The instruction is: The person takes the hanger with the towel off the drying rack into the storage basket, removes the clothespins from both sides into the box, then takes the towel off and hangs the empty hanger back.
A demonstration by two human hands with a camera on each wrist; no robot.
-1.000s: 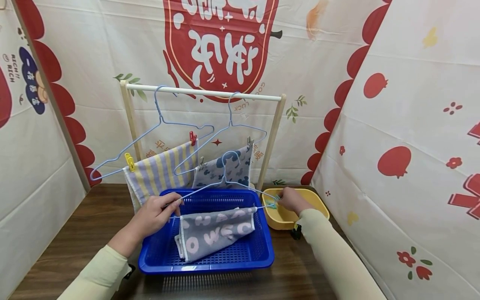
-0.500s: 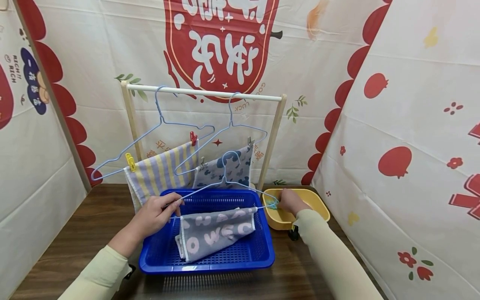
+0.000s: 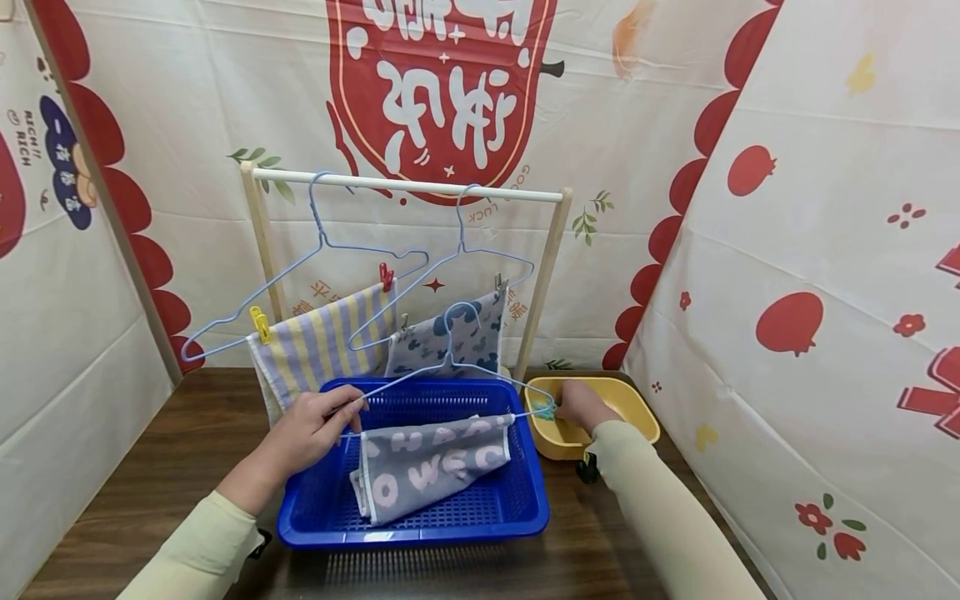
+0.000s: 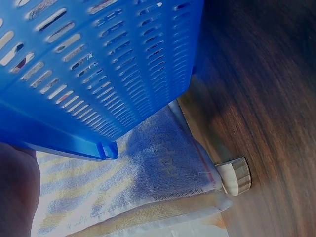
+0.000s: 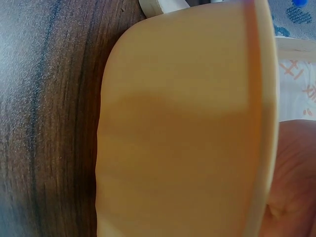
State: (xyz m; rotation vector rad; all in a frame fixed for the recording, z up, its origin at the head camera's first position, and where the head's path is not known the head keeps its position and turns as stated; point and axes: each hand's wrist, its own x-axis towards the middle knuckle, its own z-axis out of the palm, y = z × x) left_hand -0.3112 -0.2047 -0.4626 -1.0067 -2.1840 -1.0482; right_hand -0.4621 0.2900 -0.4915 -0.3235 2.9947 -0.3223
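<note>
My left hand (image 3: 315, 425) grips the left arm of a light blue wire hanger (image 3: 448, 360). A grey towel (image 3: 435, 468) with pink letters is draped over the hanger's lower bar, inside a blue perforated basket (image 3: 412, 535). My right hand (image 3: 583, 404) reaches over into a yellow tub (image 3: 639, 412), beside the hanger's right end. Right by its fingers lies something small and teal (image 3: 547, 411); the fingertips are hidden, so I cannot tell whether they hold it. In the right wrist view, the tub's outer wall (image 5: 182, 123) covers most of the hand (image 5: 294, 182).
Behind the basket stands a drying rack (image 3: 408, 185). From it hang a striped towel (image 3: 330, 337) with yellow and red clothespins, and a grey-blue patterned towel (image 3: 450, 337) with metallic clips, each on a hanger. Printed cloth walls (image 3: 825, 208) surround the wooden table (image 3: 150, 483).
My right hand has shifted slightly within the yellow tub, and the teal thing by its fingers sits a little lower. The left hand, hanger and grey towel have stayed put.
</note>
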